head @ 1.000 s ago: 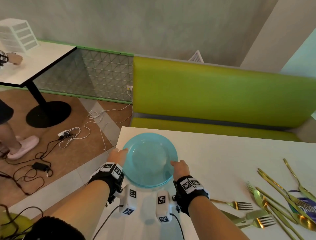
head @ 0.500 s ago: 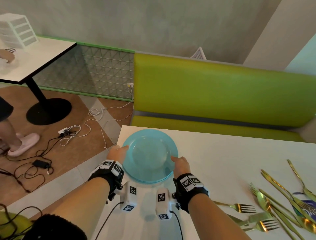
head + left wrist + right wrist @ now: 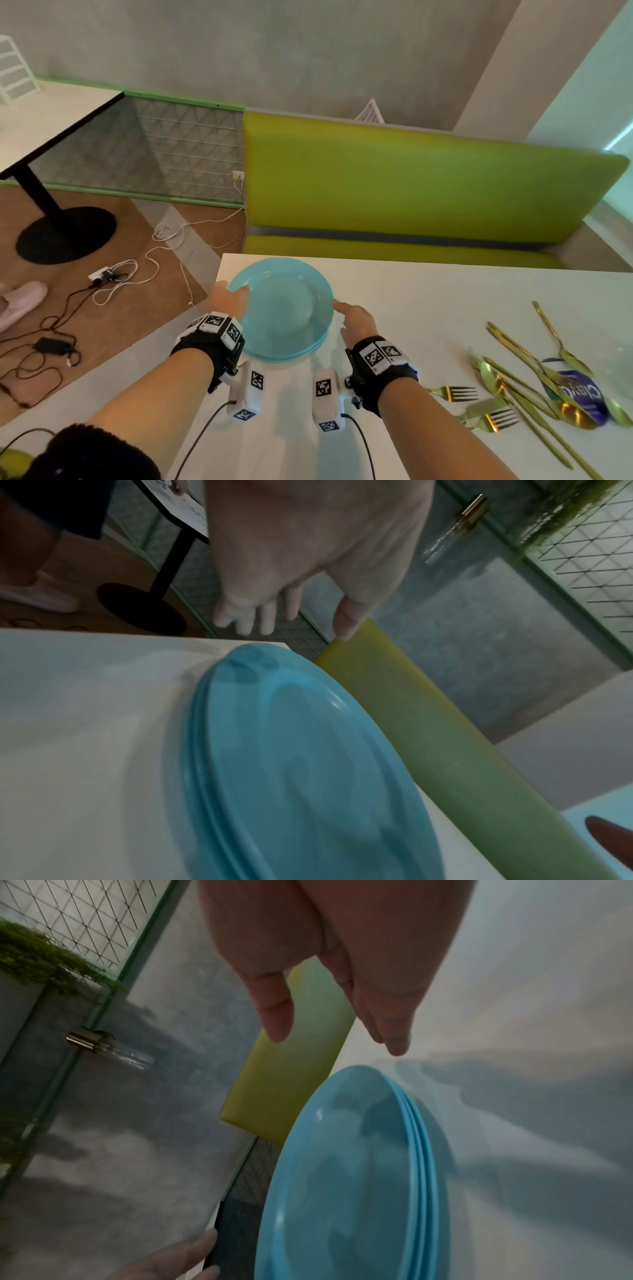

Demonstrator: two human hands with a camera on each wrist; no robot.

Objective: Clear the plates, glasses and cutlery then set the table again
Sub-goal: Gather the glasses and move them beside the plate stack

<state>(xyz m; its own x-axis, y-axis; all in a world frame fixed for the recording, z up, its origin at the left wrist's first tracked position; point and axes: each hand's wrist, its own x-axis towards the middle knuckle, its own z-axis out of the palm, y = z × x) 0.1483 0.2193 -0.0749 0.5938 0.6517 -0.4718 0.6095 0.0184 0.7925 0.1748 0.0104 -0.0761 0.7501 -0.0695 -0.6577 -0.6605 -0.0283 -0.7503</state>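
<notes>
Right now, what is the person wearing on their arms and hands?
Both the left hand and right hand are bare. Each wrist carries a black strap with white square-patterned marker blocks and a white cabled camera unit. A black fuzzy sleeve covers the left upper forearm.

3 blue plates (image 3: pixel 284 308), 3 forks (image 3: pixel 455 393)

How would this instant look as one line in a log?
plates: stacked on table | left hand: open, at rim | right hand: open, beside rim | cutlery: loose at right
</notes>
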